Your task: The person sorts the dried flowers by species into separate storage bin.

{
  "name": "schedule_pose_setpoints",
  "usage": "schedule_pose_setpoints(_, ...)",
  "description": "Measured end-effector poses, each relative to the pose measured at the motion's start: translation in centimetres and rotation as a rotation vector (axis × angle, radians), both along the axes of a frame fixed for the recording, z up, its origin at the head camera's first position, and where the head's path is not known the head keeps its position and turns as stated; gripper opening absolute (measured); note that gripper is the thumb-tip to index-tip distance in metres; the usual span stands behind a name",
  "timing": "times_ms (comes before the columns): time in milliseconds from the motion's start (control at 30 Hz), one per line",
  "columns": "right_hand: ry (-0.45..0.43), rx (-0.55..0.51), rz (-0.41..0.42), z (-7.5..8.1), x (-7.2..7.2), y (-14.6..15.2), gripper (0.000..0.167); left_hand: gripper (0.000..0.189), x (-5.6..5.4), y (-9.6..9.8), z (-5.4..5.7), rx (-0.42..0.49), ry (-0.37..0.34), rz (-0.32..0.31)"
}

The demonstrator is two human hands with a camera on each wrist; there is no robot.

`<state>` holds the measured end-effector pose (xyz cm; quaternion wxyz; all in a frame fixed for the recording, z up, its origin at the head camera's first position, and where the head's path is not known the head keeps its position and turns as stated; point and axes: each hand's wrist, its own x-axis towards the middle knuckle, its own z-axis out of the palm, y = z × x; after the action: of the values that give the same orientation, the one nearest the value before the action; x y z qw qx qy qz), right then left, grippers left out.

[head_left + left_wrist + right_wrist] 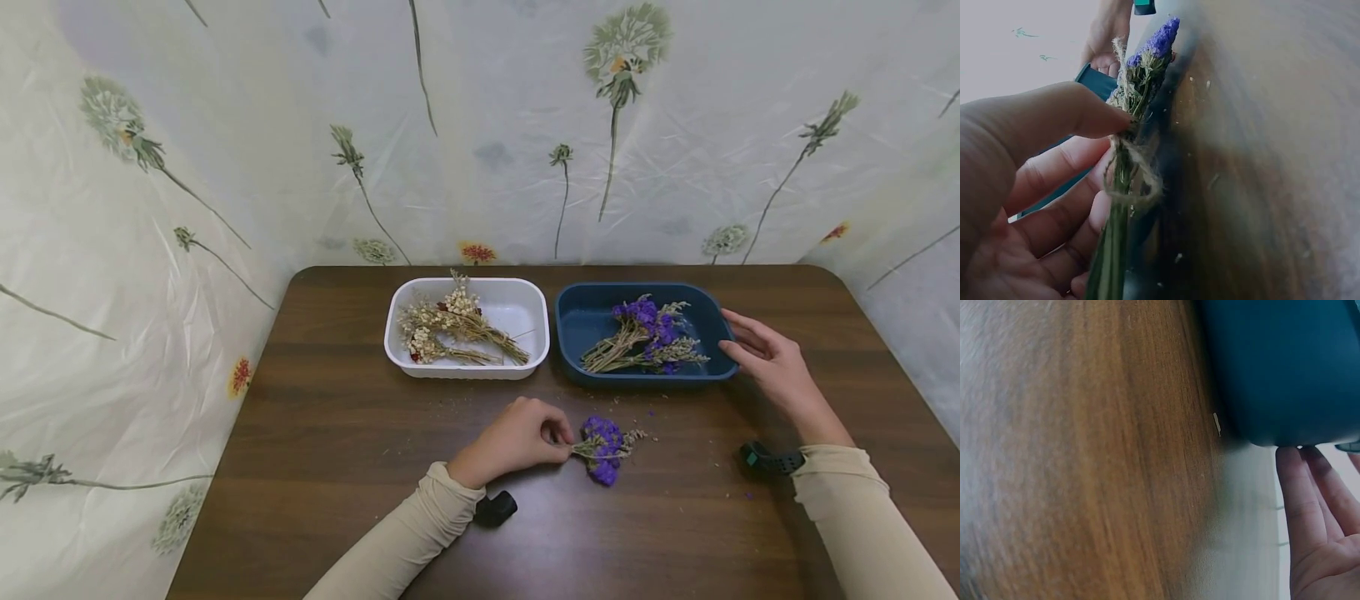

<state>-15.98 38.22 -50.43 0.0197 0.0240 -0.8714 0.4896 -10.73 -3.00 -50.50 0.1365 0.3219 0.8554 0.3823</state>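
Note:
My left hand (517, 440) pinches a small bunch of dried purple flowers (602, 450) by its stems, between thumb and fingers, in front of the blue tray. In the left wrist view the bunch's green stems (1111, 250) run down past the palm, and a loop of twine (1138, 181) goes round them just below the thumb. At the right end of the blue tray (637, 379), my right hand (772, 367) touches the wall with its fingertips. Its fingers (1302, 506) look fairly straight in the right wrist view. Inside the blue tray lie purple dried flower bunches (652, 329).
Left of the blue tray stands a white tray (468, 374) holding cream dried flower bunches (457, 321). Small plant crumbs are scattered over the brown wooden table (315, 467). Behind it hangs a flower-printed curtain (495, 125).

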Motion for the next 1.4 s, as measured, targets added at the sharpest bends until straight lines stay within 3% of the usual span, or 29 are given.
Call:
schedule_pose_setpoints(267,0.0,-0.003,0.002,0.0,0.0,0.0,0.056,0.006,-0.1,0.0,0.7,0.051,0.023,0.0)
schedule_pose_setpoints(500,-0.006,-0.004,0.005,0.1,0.0,0.1,0.056,0.005,-0.4,0.0,2.3,0.097,0.048,-0.031)
schedule_pose_setpoints(667,-0.007,0.009,-0.003,0.2,0.0,0.0,0.056,0.005,-0.9,0.3,3.7,0.124,0.068,-0.01)
schedule_pose_setpoints(1067,-0.008,0.003,0.0,0.2,0.0,0.0,0.057,0.005,-3.3,1.1,5.7,0.165,0.092,0.033)
schedule_pose_setpoints(1400,-0.008,0.01,-0.003,0.1,0.0,0.1,0.057,0.003,-5.6,1.8,6.3,0.198,0.09,0.057)
